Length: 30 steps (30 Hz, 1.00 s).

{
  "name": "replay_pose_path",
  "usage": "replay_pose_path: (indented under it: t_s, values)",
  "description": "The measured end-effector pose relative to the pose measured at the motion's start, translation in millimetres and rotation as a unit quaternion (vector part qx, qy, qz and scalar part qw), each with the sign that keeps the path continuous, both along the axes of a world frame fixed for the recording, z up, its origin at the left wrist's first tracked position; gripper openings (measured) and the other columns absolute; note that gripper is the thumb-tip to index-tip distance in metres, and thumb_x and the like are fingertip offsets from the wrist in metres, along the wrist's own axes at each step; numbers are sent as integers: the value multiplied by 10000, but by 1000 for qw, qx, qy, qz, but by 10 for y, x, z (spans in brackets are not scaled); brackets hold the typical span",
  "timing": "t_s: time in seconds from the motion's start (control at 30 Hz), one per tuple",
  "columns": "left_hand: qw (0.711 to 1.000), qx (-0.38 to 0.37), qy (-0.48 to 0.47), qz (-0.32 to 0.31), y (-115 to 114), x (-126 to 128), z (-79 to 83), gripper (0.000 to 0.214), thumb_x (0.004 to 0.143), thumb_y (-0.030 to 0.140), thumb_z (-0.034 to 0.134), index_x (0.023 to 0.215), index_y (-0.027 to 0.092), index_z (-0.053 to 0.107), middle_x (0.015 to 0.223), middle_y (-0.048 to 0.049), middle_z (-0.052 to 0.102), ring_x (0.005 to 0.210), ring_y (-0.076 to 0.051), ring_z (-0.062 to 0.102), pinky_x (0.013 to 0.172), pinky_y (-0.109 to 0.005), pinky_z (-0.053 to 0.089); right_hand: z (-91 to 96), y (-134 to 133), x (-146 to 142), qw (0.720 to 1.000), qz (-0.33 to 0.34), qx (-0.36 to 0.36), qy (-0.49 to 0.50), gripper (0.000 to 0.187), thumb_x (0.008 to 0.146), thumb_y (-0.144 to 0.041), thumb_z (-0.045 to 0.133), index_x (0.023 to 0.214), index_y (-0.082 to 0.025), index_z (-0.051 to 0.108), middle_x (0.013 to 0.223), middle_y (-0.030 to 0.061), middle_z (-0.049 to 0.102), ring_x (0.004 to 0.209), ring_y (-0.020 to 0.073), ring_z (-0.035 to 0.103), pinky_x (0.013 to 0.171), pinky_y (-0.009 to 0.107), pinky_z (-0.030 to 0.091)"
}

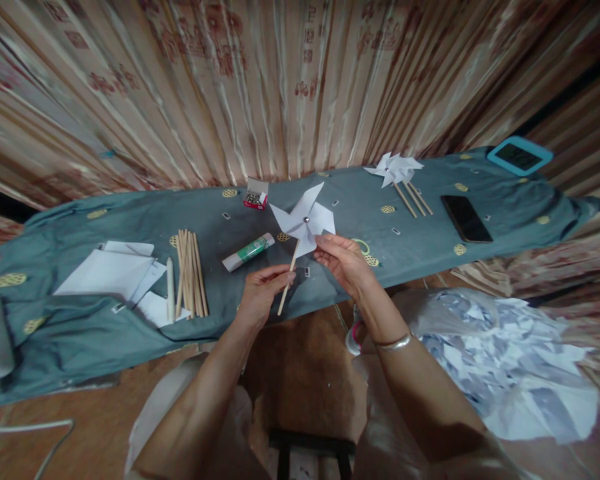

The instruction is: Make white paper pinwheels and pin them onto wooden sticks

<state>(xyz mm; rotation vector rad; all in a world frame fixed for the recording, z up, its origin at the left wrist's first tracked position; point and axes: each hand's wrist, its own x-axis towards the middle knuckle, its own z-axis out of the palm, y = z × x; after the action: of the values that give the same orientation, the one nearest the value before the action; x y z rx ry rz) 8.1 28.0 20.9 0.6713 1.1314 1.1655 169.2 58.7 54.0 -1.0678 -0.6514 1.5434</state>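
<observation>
Left hand [263, 292] grip clamped on the stick [283, 301], right hand [349, 263] pinching a blade [306, 245]: this pinwheel [300, 219], right of the glue [250, 251], looks assembled! Seemingly finished pinwheels [396, 167] lie farther right of it; loose sticks [192, 273] and paper [105, 272] remain to its left.

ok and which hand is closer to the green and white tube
Left. The left hand, holding the pinwheel by its stick, is close by, on the wearer's side of the tube; the right hand, at a blade, is farther off to the tube's right.
</observation>
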Motion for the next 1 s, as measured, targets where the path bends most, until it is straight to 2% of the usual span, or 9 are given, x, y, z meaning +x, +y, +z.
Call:
replay_pose_path:
  t_s: [0.23, 0.47, 0.53, 0.6, 0.7, 0.8, 1.0]
  values:
    - [1000, -10, -13, 3, -10, 7, 20, 352, 394, 299, 925, 690, 170, 785, 638, -28, 726, 572, -92, 592, 602, -217, 473, -7, -5, -21, 1000, 7, 7, -26, 363, 415, -440, 920, 600, -200, 721, 583, -42, 655, 530, 59, 550, 559, 206, 434]
    - [999, -32, -33, 11, 3, -19, 68, 404, 341, 314, 944, 676, 166, 775, 628, -14, 718, 542, -76, 586, 567, -197, 471, -3, -11, 87, 988, 13, 52, -144, 429, 546, -596, 822, 605, -181, 732, 611, 19, 702, 512, 69, 519, 521, 219, 387]
    - [999, -35, -40, 8, 2, -32, 74, 400, 349, 307, 943, 680, 161, 773, 642, -17, 721, 543, -76, 584, 567, -200, 470, -6, 17, 161, 983, -25, 71, -170, 435, 566, -608, 805, 590, -182, 720, 582, 17, 689, 477, 66, 477, 497, 225, 368]
    - [998, -41, -42, 0, -5, -40, 79, 395, 361, 298, 940, 689, 155, 773, 659, -24, 725, 540, -77, 580, 569, -208, 472, -20, 64, 238, 973, -98, 94, -187, 421, 561, -595, 811, 561, -192, 689, 569, 4, 675, 462, 66, 449, 490, 231, 365]
    - [997, -55, -45, -22, -21, -37, 89, 409, 360, 292, 942, 704, 147, 777, 667, -30, 730, 535, -79, 580, 573, -215, 480, -53, 139, 323, 955, -186, 121, -194, 398, 522, -565, 837, 614, -208, 685, 642, -2, 699, 534, 93, 525, 549, 246, 429]
    - [996, -70, -50, -35, -35, -20, 102, 428, 325, 298, 952, 685, 147, 776, 651, -27, 731, 532, -76, 587, 577, -207, 489, -71, 179, 341, 966, -169, 105, -168, 415, 489, -543, 854, 713, -220, 722, 705, -2, 714, 609, 113, 579, 593, 256, 461]
    - [996, -65, -46, -35, -38, -7, 114, 403, 331, 289, 948, 669, 155, 774, 659, -32, 735, 529, -80, 584, 578, -219, 493, -58, 159, 266, 980, -125, 74, -138, 333, 462, -464, 878, 622, -219, 719, 552, -36, 602, 534, 91, 470, 520, 249, 387]
